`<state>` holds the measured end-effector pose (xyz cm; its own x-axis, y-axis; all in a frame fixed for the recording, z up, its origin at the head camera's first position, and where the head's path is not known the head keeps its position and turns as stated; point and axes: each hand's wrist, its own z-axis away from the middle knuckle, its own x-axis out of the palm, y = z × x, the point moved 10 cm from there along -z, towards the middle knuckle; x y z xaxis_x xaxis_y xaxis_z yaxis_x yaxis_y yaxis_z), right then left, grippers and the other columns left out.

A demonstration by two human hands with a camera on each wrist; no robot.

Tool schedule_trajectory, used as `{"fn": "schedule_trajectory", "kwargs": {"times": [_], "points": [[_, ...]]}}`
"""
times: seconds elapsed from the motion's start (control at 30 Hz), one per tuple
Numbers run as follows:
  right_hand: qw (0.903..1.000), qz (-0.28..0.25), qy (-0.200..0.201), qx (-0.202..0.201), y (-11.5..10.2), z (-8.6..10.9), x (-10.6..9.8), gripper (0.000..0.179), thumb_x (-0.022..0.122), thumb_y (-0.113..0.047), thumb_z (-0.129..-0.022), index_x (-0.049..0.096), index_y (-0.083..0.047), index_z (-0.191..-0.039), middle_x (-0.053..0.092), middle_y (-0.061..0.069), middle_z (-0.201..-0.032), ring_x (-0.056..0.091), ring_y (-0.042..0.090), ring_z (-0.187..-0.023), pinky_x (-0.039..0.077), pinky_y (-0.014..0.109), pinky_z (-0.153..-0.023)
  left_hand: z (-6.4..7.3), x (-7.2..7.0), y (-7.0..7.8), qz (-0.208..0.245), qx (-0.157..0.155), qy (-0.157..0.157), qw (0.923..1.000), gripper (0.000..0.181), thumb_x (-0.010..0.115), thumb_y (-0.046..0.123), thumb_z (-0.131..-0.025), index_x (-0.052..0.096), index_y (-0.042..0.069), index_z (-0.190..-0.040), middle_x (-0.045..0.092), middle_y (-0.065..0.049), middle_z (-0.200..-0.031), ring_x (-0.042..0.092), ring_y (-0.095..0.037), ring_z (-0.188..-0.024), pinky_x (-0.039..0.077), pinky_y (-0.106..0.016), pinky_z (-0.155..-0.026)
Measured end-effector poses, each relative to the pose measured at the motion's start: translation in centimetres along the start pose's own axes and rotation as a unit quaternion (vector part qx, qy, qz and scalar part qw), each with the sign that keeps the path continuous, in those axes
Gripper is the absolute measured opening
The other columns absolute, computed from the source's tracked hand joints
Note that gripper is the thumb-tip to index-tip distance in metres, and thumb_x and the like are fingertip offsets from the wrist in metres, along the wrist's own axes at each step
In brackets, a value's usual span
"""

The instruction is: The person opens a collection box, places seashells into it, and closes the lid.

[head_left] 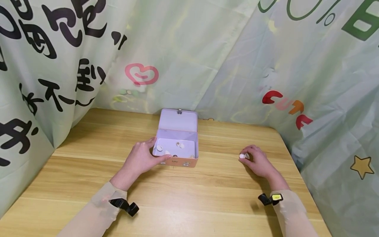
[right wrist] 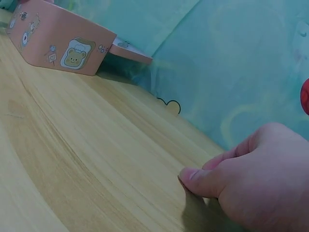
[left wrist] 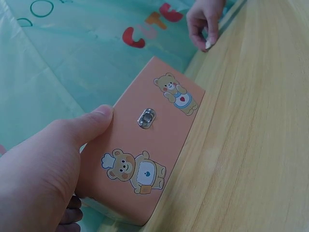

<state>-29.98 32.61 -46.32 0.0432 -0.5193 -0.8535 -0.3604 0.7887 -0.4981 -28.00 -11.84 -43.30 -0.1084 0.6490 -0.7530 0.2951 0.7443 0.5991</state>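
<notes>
A tin box (head_left: 175,161), orange-pink outside with bear pictures and lilac inside, stands on the table with its hinged lid (head_left: 178,119) raised. Several small pieces lie in it, among them a white round one (head_left: 159,148). My left hand (head_left: 141,156) grips the box at its front left corner, the thumb over the front wall beside the metal clasp (left wrist: 147,118). To the right, low over the table, my right hand (head_left: 257,160) pinches something small and white (head_left: 242,156), round-looking in the head view. In the right wrist view the fingers hide that piece.
The wooden table (head_left: 201,204) runs up to a pale printed curtain (head_left: 189,59) at the back and both sides. A dark camera mount (head_left: 125,205) sits on the left wrist, another (head_left: 267,199) on the right.
</notes>
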Motion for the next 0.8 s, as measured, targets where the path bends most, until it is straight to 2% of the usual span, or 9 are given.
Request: {"fn": "schedule_trajectory", "kwargs": {"times": [0.17, 0.27, 0.37, 0.57, 0.8], "points": [[0.9998, -0.016, 0.007, -0.004, -0.5, 0.1, -0.2, 0.018, 0.08, -0.012, -0.096, 0.071, -0.005, -0.11, 0.061, 0.015, -0.12, 0.056, 0.038, -0.113, 0.033, 0.064, -0.098, 0.0, 0.0, 0.1, -0.002, 0.008, 0.004, 1.0, 0.113, 0.084, 0.075, -0.074, 0.057, -0.01, -0.144, 0.056, -0.033, -0.139, 0.063, -0.023, -0.075, 0.044, -0.033, -0.053], [0.9997, -0.023, 0.009, -0.006, -0.7, 0.0, -0.3, 0.019, 0.08, -0.012, -0.097, 0.07, -0.005, -0.112, 0.062, 0.014, -0.12, 0.057, 0.035, -0.112, 0.039, 0.059, -0.098, 0.0, 0.0, 0.0, -0.004, 0.006, 0.003, 1.0, 0.114, 0.083, 0.076, -0.074, 0.057, -0.01, -0.144, 0.056, -0.034, -0.139, 0.063, -0.023, -0.075, 0.045, -0.033, -0.054], [0.9994, -0.032, 0.013, -0.009, -0.9, -0.1, -0.4, 0.02, 0.08, -0.012, -0.097, 0.069, -0.005, -0.112, 0.062, 0.012, -0.118, 0.058, 0.033, -0.111, 0.044, 0.056, -0.096, 0.0, 0.0, 0.0, -0.004, 0.003, 0.002, 1.0, 0.115, 0.082, 0.077, -0.074, 0.057, -0.01, -0.144, 0.056, -0.034, -0.139, 0.06, -0.021, -0.069, 0.043, -0.034, -0.053], [0.9986, -0.046, 0.02, -0.014, -1.4, -0.4, -0.6, 0.021, 0.078, -0.012, -0.098, 0.068, -0.005, -0.115, 0.064, 0.01, -0.116, 0.058, 0.032, -0.111, 0.045, 0.056, -0.095, 0.0, 0.0, 0.0, -0.004, -0.001, -0.001, 1.0, 0.116, 0.082, 0.078, -0.074, 0.057, -0.01, -0.144, 0.055, -0.034, -0.14, 0.053, -0.018, -0.061, 0.04, -0.035, -0.049], [0.9986, -0.038, 0.031, -0.02, -2.4, -0.7, -0.9, 0.026, 0.076, -0.01, -0.099, 0.067, -0.001, -0.122, 0.065, 0.012, -0.115, 0.06, 0.034, -0.109, 0.048, 0.055, -0.088, 0.0, 0.0, -0.1, -0.002, -0.002, -0.002, 1.0, 0.116, 0.082, 0.078, -0.073, 0.056, -0.01, -0.145, 0.055, -0.034, -0.14, 0.043, -0.014, -0.055, 0.036, -0.035, -0.047]]}}
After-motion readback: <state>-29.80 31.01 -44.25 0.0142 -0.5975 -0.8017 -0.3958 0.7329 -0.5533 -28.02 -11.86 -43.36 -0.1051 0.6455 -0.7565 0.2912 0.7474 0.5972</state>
